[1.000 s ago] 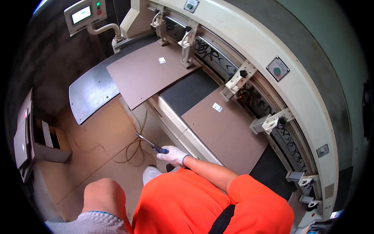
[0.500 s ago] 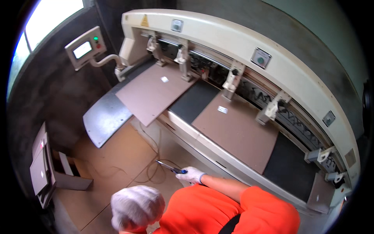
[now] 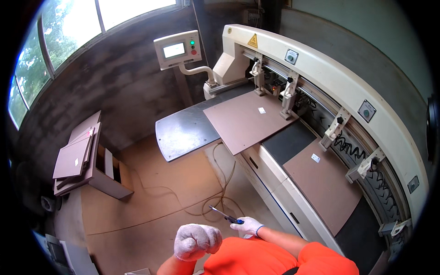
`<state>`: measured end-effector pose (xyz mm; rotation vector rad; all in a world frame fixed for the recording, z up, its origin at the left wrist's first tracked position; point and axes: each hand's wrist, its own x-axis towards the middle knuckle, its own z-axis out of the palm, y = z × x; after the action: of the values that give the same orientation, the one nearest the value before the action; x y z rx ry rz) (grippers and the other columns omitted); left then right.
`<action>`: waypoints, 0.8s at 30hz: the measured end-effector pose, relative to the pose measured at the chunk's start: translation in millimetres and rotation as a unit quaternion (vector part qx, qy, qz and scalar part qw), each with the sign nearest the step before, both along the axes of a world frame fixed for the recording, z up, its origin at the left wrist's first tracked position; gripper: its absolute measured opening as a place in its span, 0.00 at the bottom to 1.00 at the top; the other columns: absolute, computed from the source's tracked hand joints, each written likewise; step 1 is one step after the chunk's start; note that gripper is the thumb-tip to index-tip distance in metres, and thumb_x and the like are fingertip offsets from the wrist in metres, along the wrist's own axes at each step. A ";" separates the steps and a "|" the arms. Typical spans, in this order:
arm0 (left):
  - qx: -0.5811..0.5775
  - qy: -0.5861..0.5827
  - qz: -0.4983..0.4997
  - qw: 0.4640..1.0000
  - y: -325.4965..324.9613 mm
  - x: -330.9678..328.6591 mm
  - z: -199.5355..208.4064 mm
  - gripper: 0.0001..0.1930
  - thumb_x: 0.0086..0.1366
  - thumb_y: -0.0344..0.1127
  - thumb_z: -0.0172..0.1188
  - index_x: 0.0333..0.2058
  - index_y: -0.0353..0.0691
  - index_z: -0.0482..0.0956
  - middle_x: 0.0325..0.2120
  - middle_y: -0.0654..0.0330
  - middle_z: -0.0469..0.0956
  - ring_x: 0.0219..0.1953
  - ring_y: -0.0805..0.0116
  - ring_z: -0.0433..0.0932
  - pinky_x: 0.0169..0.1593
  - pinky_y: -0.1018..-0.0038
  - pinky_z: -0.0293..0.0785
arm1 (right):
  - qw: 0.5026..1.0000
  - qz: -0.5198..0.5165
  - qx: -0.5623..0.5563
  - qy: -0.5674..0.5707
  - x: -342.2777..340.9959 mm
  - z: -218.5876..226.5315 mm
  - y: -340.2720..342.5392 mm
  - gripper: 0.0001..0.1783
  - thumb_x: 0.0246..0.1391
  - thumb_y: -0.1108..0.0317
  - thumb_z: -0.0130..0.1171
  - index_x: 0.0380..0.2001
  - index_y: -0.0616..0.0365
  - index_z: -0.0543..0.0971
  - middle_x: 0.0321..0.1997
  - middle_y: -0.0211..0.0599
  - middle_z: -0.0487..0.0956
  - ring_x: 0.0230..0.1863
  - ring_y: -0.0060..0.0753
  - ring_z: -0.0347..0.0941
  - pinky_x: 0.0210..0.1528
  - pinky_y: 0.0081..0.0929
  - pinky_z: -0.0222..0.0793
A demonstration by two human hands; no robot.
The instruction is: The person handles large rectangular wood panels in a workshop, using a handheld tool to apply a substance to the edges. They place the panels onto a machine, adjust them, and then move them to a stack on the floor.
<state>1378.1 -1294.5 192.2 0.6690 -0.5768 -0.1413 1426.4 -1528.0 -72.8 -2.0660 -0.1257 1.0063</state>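
Observation:
My left hand (image 3: 197,241), in a pale work glove, is raised in front of my body with its fingers curled into a fist. What it holds, if anything, is hidden. To its right, my gloved right hand (image 3: 250,226) grips a screwdriver (image 3: 234,220) by its blue and black handle. The thin metal shaft points up and to the left over the floor, touching nothing. Beyond my right hand stands a long cream machine (image 3: 321,59). A brownish board (image 3: 250,121) lies under its clamps at the far end, and a second board (image 3: 323,183) lies nearer.
A control panel (image 3: 178,50) on a bent arm stands at the machine's far end, above a metal side table (image 3: 185,135). A hose (image 3: 201,213) coils on the floor. At the left, loose panels (image 3: 75,158) rest on a box-like cabinet (image 3: 107,183).
My view has turned left, so the machine sits further right and more window shows. My left fist appears smaller and nearer my right hand. The screwdriver stays in my right hand.

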 end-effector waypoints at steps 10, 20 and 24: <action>0.040 -0.006 -0.033 0.999 -0.5 55.0 -4.5 0.12 0.66 0.33 0.63 0.26 0.32 0.75 0.24 0.51 0.76 0.26 0.58 0.72 0.34 0.62 0.68 | 0.999 0.024 -0.016 -0.026 59.8 -1.8 -5.0 0.33 0.61 0.33 0.59 0.38 0.57 0.84 0.36 0.51 0.85 0.40 0.56 0.80 0.45 0.45 0.73; 0.066 0.076 0.029 0.994 -16.8 120.5 -38.4 0.11 0.69 0.34 0.60 0.29 0.31 0.77 0.27 0.48 0.78 0.28 0.59 0.73 0.36 0.64 0.70 | 0.999 0.030 -0.011 -0.027 183.7 28.6 -11.9 0.31 0.61 0.36 0.61 0.34 0.57 0.84 0.29 0.43 0.82 0.33 0.42 0.79 0.39 0.41 0.72; 0.037 0.154 0.073 0.985 -13.2 131.8 -74.3 0.16 0.72 0.40 0.59 0.30 0.33 0.76 0.26 0.49 0.77 0.28 0.57 0.73 0.35 0.64 0.70 | 0.998 0.041 -0.002 -0.047 209.7 4.5 -18.5 0.29 0.61 0.37 0.62 0.36 0.57 0.85 0.30 0.41 0.83 0.32 0.40 0.79 0.40 0.39 0.74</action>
<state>1510.0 -1307.8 117.9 0.7416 -0.2244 -0.1262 1636.1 -1546.5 -68.3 -2.1263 -0.2594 0.9603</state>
